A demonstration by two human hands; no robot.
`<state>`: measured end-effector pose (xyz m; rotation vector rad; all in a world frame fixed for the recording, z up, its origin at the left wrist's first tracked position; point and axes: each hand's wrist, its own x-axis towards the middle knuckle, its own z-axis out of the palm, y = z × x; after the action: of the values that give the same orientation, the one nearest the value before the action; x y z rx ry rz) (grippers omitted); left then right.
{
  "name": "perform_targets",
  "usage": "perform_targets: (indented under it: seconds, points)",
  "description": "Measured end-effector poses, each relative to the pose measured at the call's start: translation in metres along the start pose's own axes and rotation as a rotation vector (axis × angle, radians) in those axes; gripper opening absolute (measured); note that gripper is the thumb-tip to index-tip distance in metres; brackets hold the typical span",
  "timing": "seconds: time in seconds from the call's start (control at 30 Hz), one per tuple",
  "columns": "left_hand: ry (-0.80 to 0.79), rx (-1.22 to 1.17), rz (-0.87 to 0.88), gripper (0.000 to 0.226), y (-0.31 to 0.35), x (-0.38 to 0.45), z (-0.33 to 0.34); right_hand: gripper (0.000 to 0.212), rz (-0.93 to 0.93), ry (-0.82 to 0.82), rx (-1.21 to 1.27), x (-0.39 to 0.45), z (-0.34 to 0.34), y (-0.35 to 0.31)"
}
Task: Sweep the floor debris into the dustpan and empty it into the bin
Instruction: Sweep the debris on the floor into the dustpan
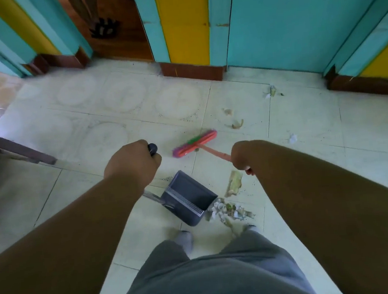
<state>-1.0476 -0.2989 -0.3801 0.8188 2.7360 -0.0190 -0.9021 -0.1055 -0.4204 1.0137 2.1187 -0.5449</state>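
The broom head [195, 143] lies on the floor tiles [304, 122] out ahead of the person, its long axis running left-low to right-high, its pink handle [215, 153] slanting back and right into the right hand [242, 155]; the gathered debris pile [227, 211] sits near the feet, back toward the person from the broom head and just beside the open right edge of the grey dustpan [188, 196]; a larger scrap [234, 183] lies between pile and right hand, and loose bits [234, 124] lie beyond the broom toward the wall. So the coming stroke, I judge, draws the broom back toward the body and leftward to the pan's mouth. The right hand is the nearer to the pile; its fingers are curled tight round the broom handle, forearm reaching forward. The left hand [131, 163] is fisted round the top of the dustpan's upright handle [152, 149], holding the pan on the floor; no bin shows.
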Motion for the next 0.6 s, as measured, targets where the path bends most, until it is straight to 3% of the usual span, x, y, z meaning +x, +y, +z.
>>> perform_targets:
  seconds: [0.23, 0.37, 0.6]
  points:
    - [-0.019, -0.016, 0.153, 0.027, -0.069, 0.032, -0.002, 0.026, 0.146, -0.029, -0.043, -0.04, 0.024, -0.046]
    - [-0.048, -0.024, 0.294, 0.031, -0.074, 0.033, -0.001, 0.028, 0.238, -0.089, 0.033, -0.072, 0.031, -0.061]
    - [-0.054, 0.001, 0.378, 0.029, -0.076, 0.048, -0.003, 0.045, 0.378, -0.256, 0.217, -0.111, 0.037, -0.06]
